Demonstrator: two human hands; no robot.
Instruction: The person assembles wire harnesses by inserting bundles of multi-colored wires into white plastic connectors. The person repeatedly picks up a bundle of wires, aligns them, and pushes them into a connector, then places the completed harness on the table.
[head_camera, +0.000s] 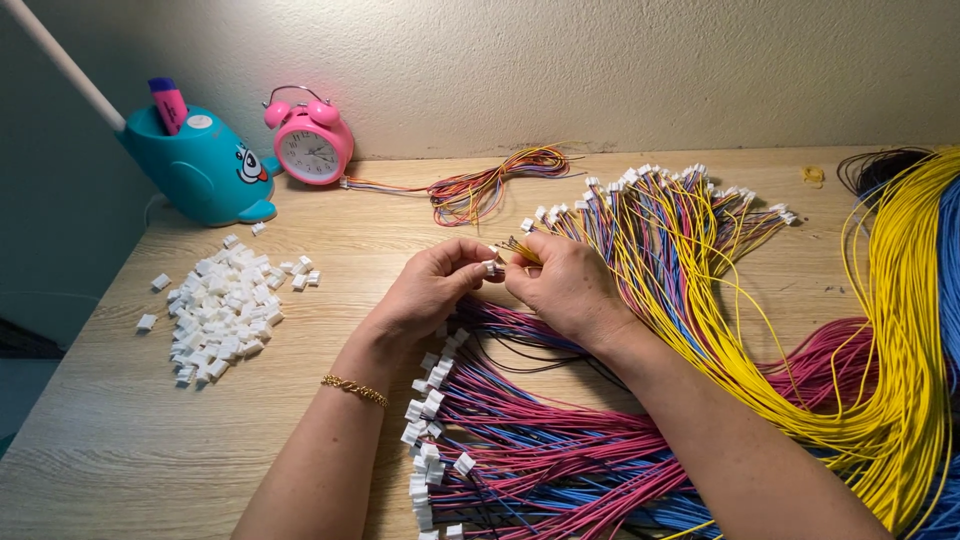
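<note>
Pinching small white connector (490, 266) in left hand (432, 285), right hand (565, 285) gripping thin wires (522, 250)

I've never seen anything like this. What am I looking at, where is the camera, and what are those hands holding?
No machine here: a person works with bare hands, filmed by one camera worn on the head, looking down at a wooden table. The left hand pinches a small white connector; the right hand holds thin wire ends against it. Around lie a pile of white connectors, bundles of coloured wires, loose yellow wires, a pink alarm clock and a teal whale-shaped holder.
</note>
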